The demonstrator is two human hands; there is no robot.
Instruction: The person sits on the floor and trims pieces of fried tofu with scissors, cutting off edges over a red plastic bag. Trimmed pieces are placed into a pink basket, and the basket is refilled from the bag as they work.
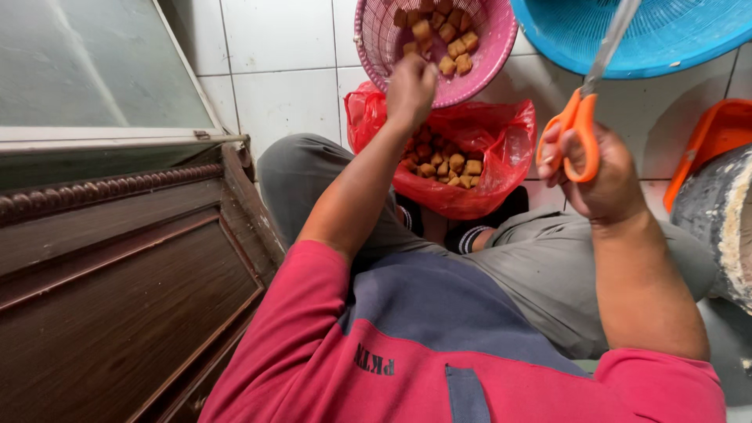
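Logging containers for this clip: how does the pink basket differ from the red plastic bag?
The pink basket is a rigid, perforated round bowl; the red plastic bag is soft and crumpled. The basket sits farther from the person on the white tiled floor; the bag lies between the person's legs. The left hand is at the basket's rim, above the bag. Both hold brown fried cubes.

The pink basket and blue basket are cut off by the top edge. The scissors blades run out of view there (blurred too). The left hand hides its fingertips, so any grasp is unclear. The grey drum is cropped at right.
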